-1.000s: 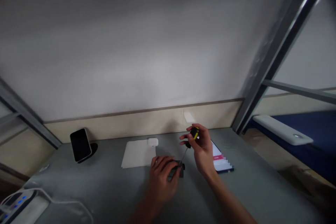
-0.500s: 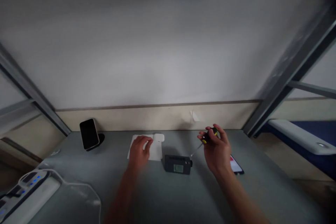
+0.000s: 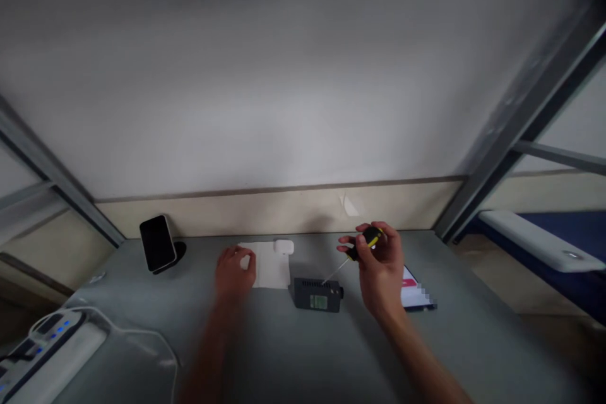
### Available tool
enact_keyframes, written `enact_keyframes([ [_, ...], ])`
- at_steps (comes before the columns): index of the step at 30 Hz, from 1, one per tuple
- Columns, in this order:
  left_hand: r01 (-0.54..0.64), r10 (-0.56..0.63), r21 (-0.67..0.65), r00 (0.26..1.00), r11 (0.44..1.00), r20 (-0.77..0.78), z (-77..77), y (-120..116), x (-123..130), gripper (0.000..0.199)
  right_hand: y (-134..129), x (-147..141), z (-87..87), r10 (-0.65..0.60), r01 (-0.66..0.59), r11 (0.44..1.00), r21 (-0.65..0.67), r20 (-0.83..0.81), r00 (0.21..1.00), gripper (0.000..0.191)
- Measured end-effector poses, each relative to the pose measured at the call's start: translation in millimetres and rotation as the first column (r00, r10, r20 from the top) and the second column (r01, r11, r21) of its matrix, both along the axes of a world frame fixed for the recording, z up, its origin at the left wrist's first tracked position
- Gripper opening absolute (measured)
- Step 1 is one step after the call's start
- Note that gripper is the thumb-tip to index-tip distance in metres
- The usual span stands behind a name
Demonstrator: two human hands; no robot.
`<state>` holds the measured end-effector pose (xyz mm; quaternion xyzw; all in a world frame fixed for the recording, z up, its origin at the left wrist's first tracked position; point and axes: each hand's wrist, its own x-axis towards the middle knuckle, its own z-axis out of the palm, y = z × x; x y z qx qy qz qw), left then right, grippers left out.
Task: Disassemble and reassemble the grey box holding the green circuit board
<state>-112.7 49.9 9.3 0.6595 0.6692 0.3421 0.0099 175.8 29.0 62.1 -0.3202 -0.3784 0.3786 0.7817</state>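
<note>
My right hand [image 3: 383, 271] is closed around the yellow-and-black handle of a screwdriver [image 3: 368, 242]. Its thin shaft slants down to the left, with the tip at the slotted top of a dark box-shaped device [image 3: 317, 294]; whether it touches cannot be told. The device has a pale label or display on its front. At the left edge of a white paper [image 3: 272, 271], my left hand [image 3: 234, 271] has thumb and forefinger curled together. Anything between those fingertips is too small to make out. A small white case [image 3: 284, 246] rests on the paper's upper right corner.
A phone with a lit screen [image 3: 416, 293] lies right of my right hand. At the back left, a black-screened device [image 3: 158, 243] leans on a stand. A power strip [image 3: 57, 334] with blue lights and a white cable [image 3: 142, 332] occupies the left front. Metal posts flank the grey desk [image 3: 284, 360].
My left hand has moved left, off most of the paper. My right hand has shifted left, bringing the screwdriver tip from the device's right end to above its top slots.
</note>
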Motion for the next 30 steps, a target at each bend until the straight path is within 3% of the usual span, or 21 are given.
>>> enact_keyframes([
  [2,0.233,-0.243,0.069,0.950,0.970,0.194,8.5,-11.7,24.1,0.022,-3.3,-4.7,1.7,-0.040,0.039,0.999,0.019,0.051,0.998,0.035],
  [4,0.546,-0.521,0.013,0.792,0.838,0.318,15.6,-25.7,50.4,0.022,-7.0,-8.9,4.8,-0.102,0.096,0.993,0.069,0.089,0.991,0.036],
  [5,0.629,-0.578,-0.032,0.732,0.777,0.360,17.7,-31.8,62.3,0.022,-8.6,-10.7,6.5,-0.137,0.126,0.987,0.102,0.101,0.985,0.036],
  [6,0.672,-0.600,-0.069,0.697,0.737,0.393,18.5,-36.7,72.5,0.019,-10.0,-12.1,8.0,-0.169,0.153,0.979,0.137,0.109,0.980,0.036],
  [11,0.656,-0.520,-0.043,0.634,0.753,0.572,4.9,-40.0,95.0,0.014,-10.8,-14.6,5.7,-0.249,0.218,0.953,0.213,0.134,0.959,0.035],
  [15,0.727,-0.491,0.008,0.455,0.686,0.743,-11.7,-34.9,96.1,0.027,-5.0,-14.5,-6.3,-0.204,0.190,0.975,0.113,0.126,0.971,0.035],
  [18,0.734,-0.485,0.061,0.381,0.676,0.788,-16.1,-33.3,94.2,0.027,0.7,-14.3,-14.6,-0.157,0.156,0.988,0.014,0.070,0.985,0.035],
  [21,0.742,-0.523,0.049,0.423,0.668,0.740,-9.2,-33.6,88.5,0.025,4.7,-13.8,-19.3,-0.177,0.177,0.983,-0.040,0.005,0.984,0.038],
  [24,0.721,-0.618,0.006,0.590,0.693,0.520,4.7,-35.8,80.4,0.020,5.6,-14.5,-20.5,-0.201,0.200,0.978,-0.063,-0.002,0.980,0.041],
  [26,0.708,-0.657,-0.015,0.663,0.706,0.358,12.8,-37.4,75.4,0.022,5.2,-15.4,-20.5,-0.200,0.200,0.977,-0.077,0.009,0.980,0.041],
  [30,0.694,-0.678,-0.088,0.719,0.715,0.154,18.6,-38.4,69.8,0.022,6.3,-11.0,-20.3,-0.206,0.210,0.975,-0.075,0.064,0.977,0.038],
])
